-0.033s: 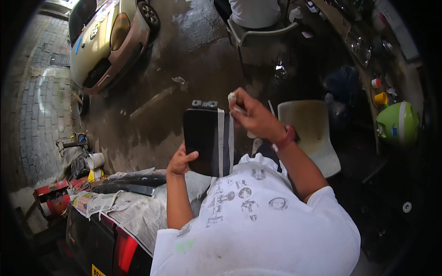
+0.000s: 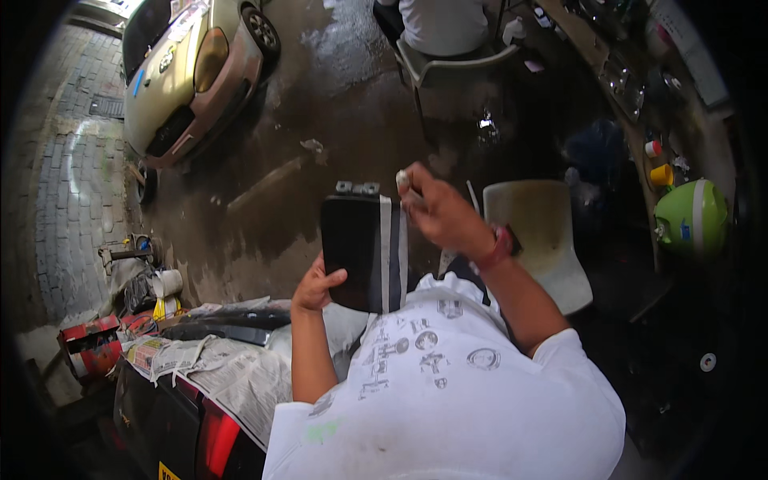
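Note:
A flat black panel [image 2: 349,256] with rounded corners stands in front of my shirt. A grey metal hinge bracket [image 2: 358,188] sits along its far edge. Two pale tape strips [image 2: 386,256] run lengthwise down its right side. My left hand [image 2: 318,287] grips the panel by its left edge, thumb on top and the other fingers hidden beneath. At the panel's far right corner, my right hand [image 2: 442,210] is closed, pinching a small whitish piece [image 2: 402,181] that I cannot identify; it is slightly blurred.
A plastic chair [image 2: 532,232] stands to my right; beyond, a person [image 2: 442,28] sits on another chair. Newspaper [image 2: 240,384] covers part of a dark car [image 2: 160,416] at lower left. A pale car [image 2: 192,80] is parked far left. A green container [image 2: 693,214] lies at right.
The panel and my right hand have shifted very slightly toward me, and the whole view has moved a little. Both hands keep their holds.

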`<state>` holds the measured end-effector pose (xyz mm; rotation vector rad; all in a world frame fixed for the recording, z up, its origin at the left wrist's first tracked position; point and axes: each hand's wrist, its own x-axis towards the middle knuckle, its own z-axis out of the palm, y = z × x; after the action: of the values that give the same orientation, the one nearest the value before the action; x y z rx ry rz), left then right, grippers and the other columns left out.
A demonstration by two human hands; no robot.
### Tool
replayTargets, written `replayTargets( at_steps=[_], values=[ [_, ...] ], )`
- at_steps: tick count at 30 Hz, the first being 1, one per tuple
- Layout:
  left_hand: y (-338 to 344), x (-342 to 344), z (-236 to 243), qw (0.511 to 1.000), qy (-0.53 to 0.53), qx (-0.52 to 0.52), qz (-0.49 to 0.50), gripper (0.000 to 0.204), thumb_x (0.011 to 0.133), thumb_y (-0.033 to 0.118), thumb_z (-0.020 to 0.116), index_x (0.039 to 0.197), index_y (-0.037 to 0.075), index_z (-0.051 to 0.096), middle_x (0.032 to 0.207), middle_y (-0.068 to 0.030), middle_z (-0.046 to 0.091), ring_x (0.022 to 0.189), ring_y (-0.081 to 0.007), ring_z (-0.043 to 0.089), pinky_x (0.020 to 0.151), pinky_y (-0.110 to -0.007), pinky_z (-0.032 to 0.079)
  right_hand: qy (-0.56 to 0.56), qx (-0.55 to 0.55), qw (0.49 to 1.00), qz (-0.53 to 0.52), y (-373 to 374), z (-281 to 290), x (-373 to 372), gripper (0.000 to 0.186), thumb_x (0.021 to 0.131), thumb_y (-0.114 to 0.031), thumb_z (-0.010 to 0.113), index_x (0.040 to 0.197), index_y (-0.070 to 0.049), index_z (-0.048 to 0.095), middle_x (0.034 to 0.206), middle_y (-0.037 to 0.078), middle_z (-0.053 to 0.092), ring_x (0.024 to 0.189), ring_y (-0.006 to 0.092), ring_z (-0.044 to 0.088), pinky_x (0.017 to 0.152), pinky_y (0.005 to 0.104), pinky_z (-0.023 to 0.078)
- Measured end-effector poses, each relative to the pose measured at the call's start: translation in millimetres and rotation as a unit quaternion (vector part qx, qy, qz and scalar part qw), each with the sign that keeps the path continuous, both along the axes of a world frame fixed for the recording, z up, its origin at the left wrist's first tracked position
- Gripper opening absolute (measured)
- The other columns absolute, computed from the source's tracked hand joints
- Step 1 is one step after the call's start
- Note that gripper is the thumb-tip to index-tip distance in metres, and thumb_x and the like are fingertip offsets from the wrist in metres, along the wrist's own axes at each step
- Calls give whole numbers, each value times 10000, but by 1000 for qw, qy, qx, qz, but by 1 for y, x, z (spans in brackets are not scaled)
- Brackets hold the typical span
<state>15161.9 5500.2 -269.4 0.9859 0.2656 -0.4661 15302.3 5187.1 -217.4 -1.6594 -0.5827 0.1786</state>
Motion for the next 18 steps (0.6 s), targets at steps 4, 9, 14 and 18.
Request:
replayTargets(
  at_steps=[4,9,14,18],
  values=[
    [-14,-2,14,999,-17,9,46,830,885,32,814,1619,25,428,1560,-116,574,1451,-236,539,1231,-405,402,-130,-68,985,-93,14,9,-20,401,876,116,611,1212,-75,504,1082,182,634,848,457,675,693,511,538],
    [-31,8,23,995,-49,23,88,735,949,-12,730,1614,39,421,1532,-140,590,1402,-263,592,1186,-415,475,-236,-68,964,-103,15,-16,-20,469,802,120,638,1203,-84,505,1128,167,654,953,433,667,757,524,555],
    [-27,24,16,974,-16,-30,223,550,1033,3,632,1559,48,479,1485,-139,623,1328,-291,647,1126,-449,541,-211,-106,972,5,10,-27,-37,489,801,123,652,1222,-84,511,1203,182,638,1135,447,636,895,506,564],
    [-12,34,0,949,9,-39,313,532,1040,22,638,1552,82,505,1478,-121,632,1328,-306,644,1127,-472,540,-145,-47,988,16,4,-22,-50,460,843,160,578,1231,-74,500,1258,205,630,1288,455,613,1074,513,522]
  ],
)
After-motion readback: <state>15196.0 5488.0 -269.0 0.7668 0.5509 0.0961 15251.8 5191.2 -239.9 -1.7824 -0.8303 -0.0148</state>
